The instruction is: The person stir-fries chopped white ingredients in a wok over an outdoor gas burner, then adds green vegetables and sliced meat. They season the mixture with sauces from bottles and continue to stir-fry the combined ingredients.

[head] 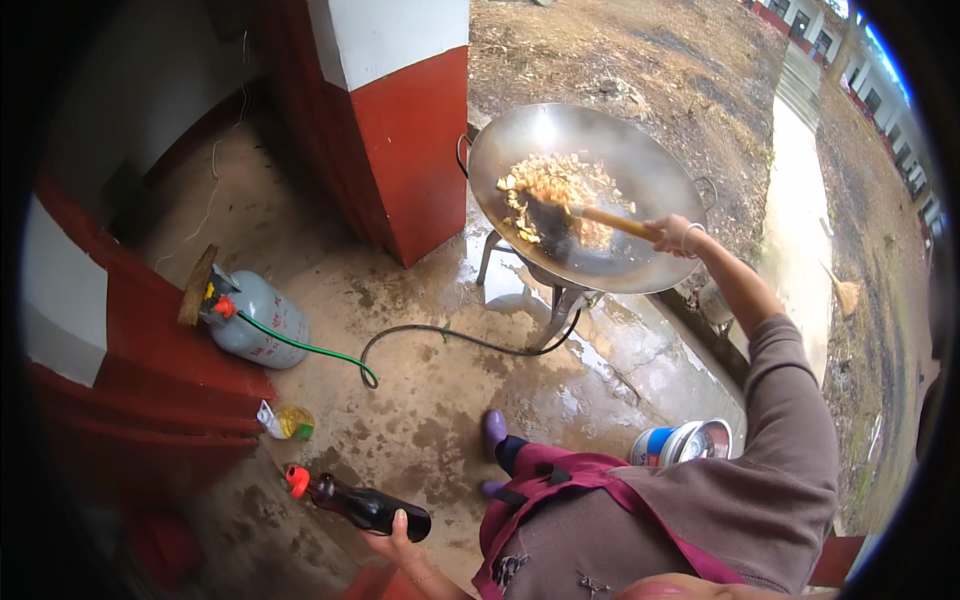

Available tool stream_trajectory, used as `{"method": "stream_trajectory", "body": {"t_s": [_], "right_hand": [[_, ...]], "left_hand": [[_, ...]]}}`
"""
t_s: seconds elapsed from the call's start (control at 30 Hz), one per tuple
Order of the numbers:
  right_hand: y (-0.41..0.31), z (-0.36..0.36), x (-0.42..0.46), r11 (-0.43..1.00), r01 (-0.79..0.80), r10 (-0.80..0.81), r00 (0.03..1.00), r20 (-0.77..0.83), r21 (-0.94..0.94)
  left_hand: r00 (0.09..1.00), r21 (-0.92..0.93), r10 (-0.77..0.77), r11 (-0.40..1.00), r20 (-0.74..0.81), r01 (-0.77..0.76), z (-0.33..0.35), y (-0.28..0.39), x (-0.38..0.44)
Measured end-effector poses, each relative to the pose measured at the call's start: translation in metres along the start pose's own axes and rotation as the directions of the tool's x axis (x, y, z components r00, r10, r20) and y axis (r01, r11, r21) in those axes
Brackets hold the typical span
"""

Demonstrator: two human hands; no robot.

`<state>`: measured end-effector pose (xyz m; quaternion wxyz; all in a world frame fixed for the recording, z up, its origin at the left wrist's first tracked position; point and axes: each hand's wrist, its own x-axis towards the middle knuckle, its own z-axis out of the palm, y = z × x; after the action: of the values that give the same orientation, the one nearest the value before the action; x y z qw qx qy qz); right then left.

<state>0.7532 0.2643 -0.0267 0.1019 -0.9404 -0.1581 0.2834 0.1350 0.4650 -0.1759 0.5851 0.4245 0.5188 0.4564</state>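
Observation:
My right hand (673,234) grips the wooden handle (616,223) of a spatula, whose dark, blurred blade lies among chopped food pieces (559,180) in a large metal wok (652,176). Haze hangs over the wok. It rests on a metal burner stand (564,311). Low at the front, my left hand (401,536) holds a dark bottle (367,508) of liquid around its lower end. The bottle is tilted, its red cap (298,481) pointing left, away from the wok. Whether that cap is open cannot be seen.
A grey gas cylinder (259,319) bearing writing stands left, with a green and black hose (420,328) crossing the wet floor to the burner. An oil bottle (289,421) is near the wall. A red-and-white pillar (412,142) rises beside the wok; a bucket (660,446) stands right.

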Motion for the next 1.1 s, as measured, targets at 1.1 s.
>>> {"method": "stream_trajectory", "body": {"t_s": [1.1], "right_hand": [[-0.023, 0.014, 0.035, 0.782, -0.268, 0.041, 0.923, -0.384, -0.562]], "left_hand": [[0.941, 0.07, -0.005, 0.997, 0.338, -0.02, 0.112, 0.088, 0.255]]}}
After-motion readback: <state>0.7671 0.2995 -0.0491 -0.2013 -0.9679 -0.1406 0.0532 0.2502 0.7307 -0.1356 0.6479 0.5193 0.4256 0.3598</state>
